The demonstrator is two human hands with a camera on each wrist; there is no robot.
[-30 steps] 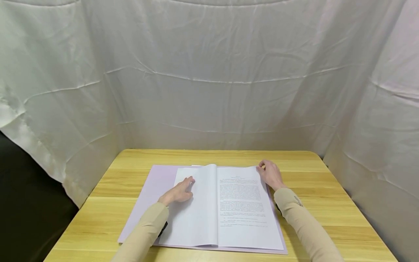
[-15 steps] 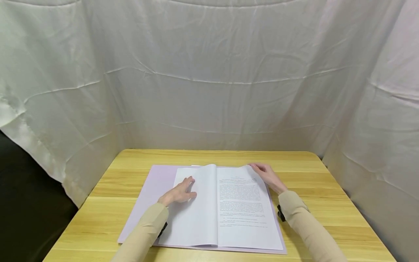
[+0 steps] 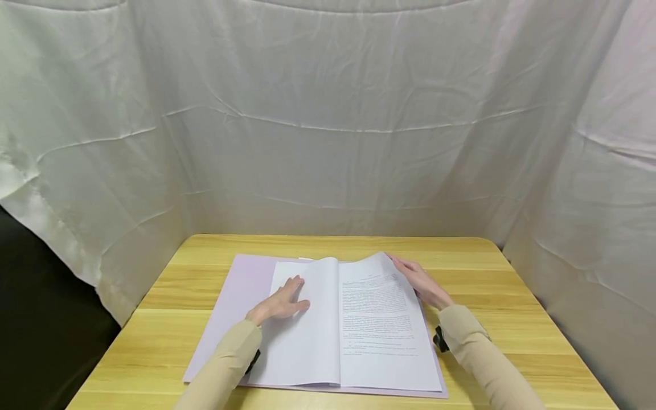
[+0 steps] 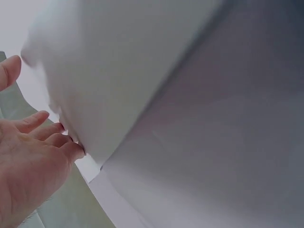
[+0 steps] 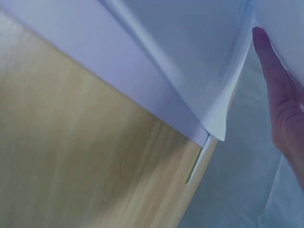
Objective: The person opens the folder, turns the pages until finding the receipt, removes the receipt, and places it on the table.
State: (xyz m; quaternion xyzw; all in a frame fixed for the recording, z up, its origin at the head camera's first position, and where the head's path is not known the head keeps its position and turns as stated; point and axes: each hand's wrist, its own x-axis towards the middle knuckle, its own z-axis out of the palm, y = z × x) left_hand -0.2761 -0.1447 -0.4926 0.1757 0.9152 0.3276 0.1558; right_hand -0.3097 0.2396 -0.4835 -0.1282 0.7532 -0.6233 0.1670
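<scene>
A booklet of white sheets lies spread on a pale lilac backing (image 3: 241,296). Its left page (image 3: 318,336) is blank; the right page (image 3: 379,330) carries printed text, and its far right corner is raised and bent. The left hand (image 3: 279,302) rests on the blank page with spread fingers, and its fingers (image 4: 47,133) appear at the paper's edge in the left wrist view. At the raised corner, the right hand (image 3: 420,282) supports the printed page from beneath. One straight digit (image 5: 266,57) shows against the paper in the right wrist view; the other fingertips are hidden.
The wooden table (image 3: 492,319) carries everything. A thin white piece (image 3: 306,259) sticks out past the booklet's far edge. Light grey curtains (image 3: 348,142) hang behind and at both sides. A dark area (image 3: 41,319) lies to the left.
The right hand has shifted left from the page's outer edge and its fingers have straightened. The printed page's far corner has risen and bent inward. The left hand has stayed in place.
</scene>
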